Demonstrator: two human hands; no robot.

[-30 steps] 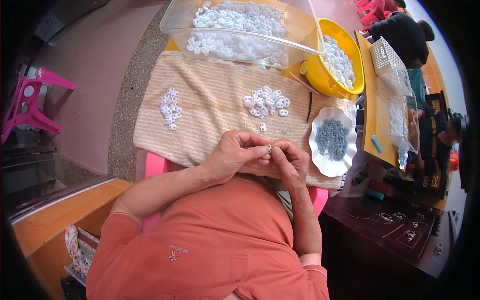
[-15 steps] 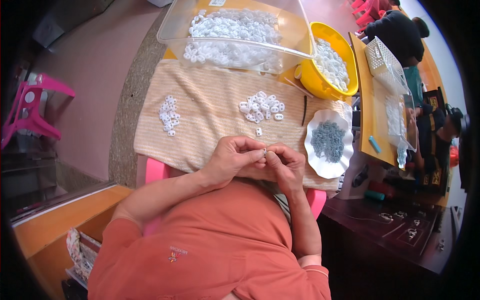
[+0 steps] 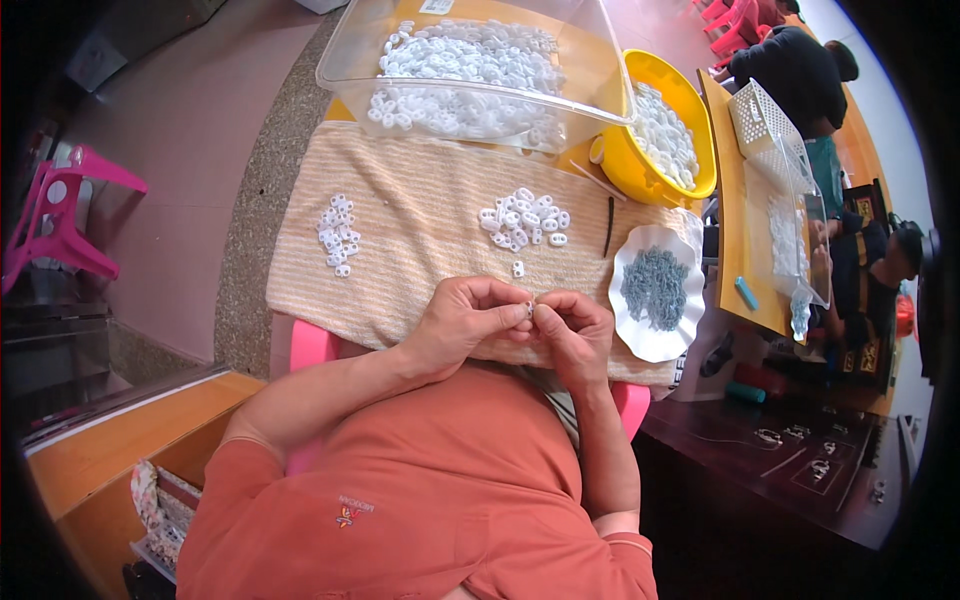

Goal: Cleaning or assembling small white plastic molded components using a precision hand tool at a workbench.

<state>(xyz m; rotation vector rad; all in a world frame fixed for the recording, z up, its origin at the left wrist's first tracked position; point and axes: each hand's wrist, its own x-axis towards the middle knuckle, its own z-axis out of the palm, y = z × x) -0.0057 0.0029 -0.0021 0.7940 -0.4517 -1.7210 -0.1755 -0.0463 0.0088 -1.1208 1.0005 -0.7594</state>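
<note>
My left hand (image 3: 458,320) and my right hand (image 3: 576,335) meet over the front edge of a striped beige towel (image 3: 405,210). Thumbs and fingers of both pinch one tiny whitish piece (image 3: 530,309), mostly covered by the fingertips. Just beyond them lies a single white two-hole plastic piece (image 3: 518,269), with a heap of similar pieces (image 3: 524,217) behind it. A smaller group of white pieces (image 3: 338,236) is spread at the left. Right of my right hand, a white wavy-rimmed plate (image 3: 643,346) holds small grey-blue translucent parts (image 3: 655,287).
At the back stand a clear plastic bin (image 3: 340,78) of white pieces and a yellow basin (image 3: 632,172) holding more. A thin black stick (image 3: 609,226) lies near the plate. Co-workers (image 3: 795,75) sit around another table (image 3: 735,215) at right. A pink stool (image 3: 65,215) stands left.
Both hands stay together at nearly the same spot, still pinching the tiny piece. The whole view has shifted very slightly; the piles look the same.
</note>
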